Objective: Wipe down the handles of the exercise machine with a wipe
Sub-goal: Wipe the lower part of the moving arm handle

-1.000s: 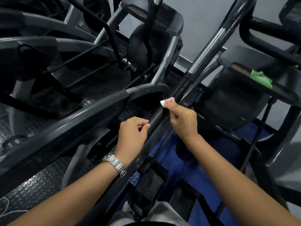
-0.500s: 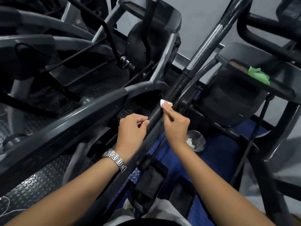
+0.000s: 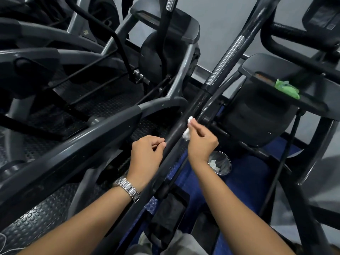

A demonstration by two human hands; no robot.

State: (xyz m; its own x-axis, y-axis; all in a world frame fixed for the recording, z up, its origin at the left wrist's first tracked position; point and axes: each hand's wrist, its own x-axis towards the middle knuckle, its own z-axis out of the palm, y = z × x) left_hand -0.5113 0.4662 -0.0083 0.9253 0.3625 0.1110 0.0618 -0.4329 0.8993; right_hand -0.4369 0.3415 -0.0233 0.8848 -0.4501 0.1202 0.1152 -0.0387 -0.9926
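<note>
A long black handle bar of the exercise machine runs diagonally from the lower centre up to the right, with a silver grip strip higher up. My right hand pinches a small white wipe and holds it against the bar's right side. My left hand, with a silver watch at the wrist, sits just left of the same bar; its fingers are curled and its fingertips touch the bar, holding nothing I can see.
A small metal bin with white wipes stands on the blue floor mat right of my right wrist. A green cloth lies on the machine's console tray. More grey machine arms and dotted rubber flooring fill the left.
My right hand has slid down the bar toward me with the wipe, and more of the wipe now shows. My left hand has stayed in place.
</note>
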